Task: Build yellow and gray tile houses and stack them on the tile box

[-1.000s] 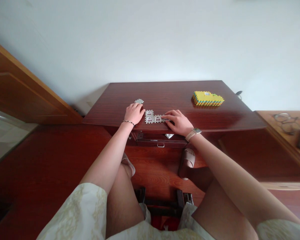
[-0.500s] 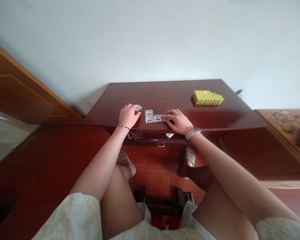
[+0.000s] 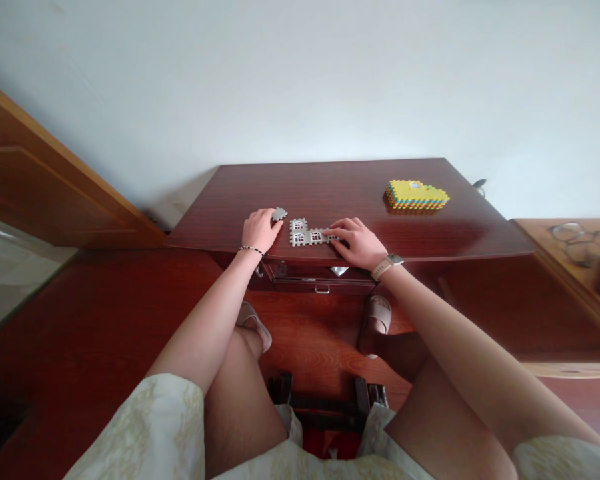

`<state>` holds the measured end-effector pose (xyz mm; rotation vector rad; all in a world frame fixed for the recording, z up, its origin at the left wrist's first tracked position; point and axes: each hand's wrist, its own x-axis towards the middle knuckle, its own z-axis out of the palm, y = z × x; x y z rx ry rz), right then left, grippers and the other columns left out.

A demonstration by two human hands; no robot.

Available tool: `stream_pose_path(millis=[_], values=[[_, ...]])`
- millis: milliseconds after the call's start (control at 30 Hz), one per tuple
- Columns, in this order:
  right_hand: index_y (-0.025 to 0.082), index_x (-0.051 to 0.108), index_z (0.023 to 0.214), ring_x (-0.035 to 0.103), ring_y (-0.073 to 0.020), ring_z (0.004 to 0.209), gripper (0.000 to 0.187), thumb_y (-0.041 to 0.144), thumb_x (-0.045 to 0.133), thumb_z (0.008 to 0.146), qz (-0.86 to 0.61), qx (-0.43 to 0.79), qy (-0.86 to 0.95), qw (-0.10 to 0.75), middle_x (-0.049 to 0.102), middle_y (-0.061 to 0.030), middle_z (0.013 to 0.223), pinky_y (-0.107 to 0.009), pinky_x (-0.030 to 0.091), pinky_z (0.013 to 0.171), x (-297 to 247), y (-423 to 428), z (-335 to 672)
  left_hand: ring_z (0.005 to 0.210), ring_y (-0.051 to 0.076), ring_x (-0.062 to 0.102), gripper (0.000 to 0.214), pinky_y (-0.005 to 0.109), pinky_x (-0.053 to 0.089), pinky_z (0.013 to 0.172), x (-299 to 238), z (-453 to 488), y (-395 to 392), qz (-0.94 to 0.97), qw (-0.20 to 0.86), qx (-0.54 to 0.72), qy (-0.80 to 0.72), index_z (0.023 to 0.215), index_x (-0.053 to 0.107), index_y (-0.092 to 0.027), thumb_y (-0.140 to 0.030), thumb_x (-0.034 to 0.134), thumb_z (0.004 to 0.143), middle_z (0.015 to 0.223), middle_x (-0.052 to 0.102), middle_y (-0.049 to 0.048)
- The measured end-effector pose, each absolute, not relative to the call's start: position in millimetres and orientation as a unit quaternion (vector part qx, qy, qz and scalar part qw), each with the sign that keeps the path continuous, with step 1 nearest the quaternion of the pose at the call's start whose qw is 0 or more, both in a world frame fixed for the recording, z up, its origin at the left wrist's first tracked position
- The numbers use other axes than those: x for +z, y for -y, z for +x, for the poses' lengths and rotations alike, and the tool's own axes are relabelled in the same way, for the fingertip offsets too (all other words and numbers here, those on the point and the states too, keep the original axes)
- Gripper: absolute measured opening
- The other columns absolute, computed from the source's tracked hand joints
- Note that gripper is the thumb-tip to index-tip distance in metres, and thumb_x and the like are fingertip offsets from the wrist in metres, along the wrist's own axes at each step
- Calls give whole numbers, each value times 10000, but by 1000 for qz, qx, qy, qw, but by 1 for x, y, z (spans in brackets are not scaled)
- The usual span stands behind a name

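My left hand [image 3: 259,230] pinches a small grey toothed tile [image 3: 279,214] at its fingertips, just left of a joined L-shaped group of grey window tiles [image 3: 306,234] lying on the dark wooden table [image 3: 340,190]. My right hand [image 3: 359,241] rests with curled fingers pressing the right end of that group against the table near its front edge. A watch sits on my right wrist and a bead bracelet on my left.
A stack of yellow, green and blue tiles [image 3: 416,195] lies at the table's back right. A drawer [image 3: 323,279] hangs slightly open under the front edge. Glasses [image 3: 575,241] and a dark object lie on a lighter surface at right. A wooden door stands left.
My left hand took hold of the loose grey tile farther back on the table and drew it nearer the joined tiles. My right hand has stayed on the group.
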<state>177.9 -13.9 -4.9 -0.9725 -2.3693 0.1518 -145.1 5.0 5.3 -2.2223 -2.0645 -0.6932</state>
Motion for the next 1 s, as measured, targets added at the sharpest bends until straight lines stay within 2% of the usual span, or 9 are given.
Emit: stream_pose_path(millis=[133,233,367,467,667,800,1000], values=[[273,823,1375,616,-353,1177,375,324,580,1095,-363,57,886,285,730,-139,1317,-558,544,1106,-4,15,177,1278,363,686,293,534,538,1150,-1,-148,-14,-703,7,-264,660,1309,730,-201,-296,708,1033,1334,765,171],[274,824,1376,616,-354,1179,374,318,587,1090,-362,57,886,283,728,-142,1318,-558,542,1108,-4,15,177,1208,316,718,368,487,576,1127,-5,-150,-18,-688,-16,-314,654,1327,714,-209,-217,779,965,1269,771,136],[281,821,1384,617,-355,1180,375,312,589,1091,-362,59,885,285,730,-140,1318,-562,543,1108,-5,15,177,1182,270,740,523,434,607,1118,-5,-151,-17,-683,-36,-352,639,1390,690,-210,-91,808,895,1342,724,130],[283,821,1383,618,-355,1182,373,313,593,1089,-362,61,885,288,731,-139,1316,-564,545,1110,-5,14,177,1181,261,747,561,419,638,1083,-4,-149,-16,-681,-51,-364,634,1406,691,-207,-37,801,883,1393,675,137],[270,824,1376,615,-353,1186,379,326,574,1096,-362,59,886,284,730,-140,1317,-560,544,1113,-4,14,177,905,161,773,490,356,687,957,-6,-146,-19,-658,-115,-391,633,1313,766,-206,-30,825,859,1358,644,109],[281,822,1378,615,-352,1183,376,322,582,1091,-369,64,885,276,728,-136,1327,-553,544,1108,-2,15,177,937,160,785,460,341,684,981,-5,-148,-21,-646,-153,-440,605,1279,795,-196,2,769,865,1355,688,121],[272,826,1373,619,-348,1177,379,328,580,1089,-363,61,888,276,732,-136,1322,-546,540,1116,-2,15,177,1111,223,799,469,431,641,1117,4,-145,-16,-648,-209,-491,543,1341,782,-220,-56,712,908,1378,796,96]])
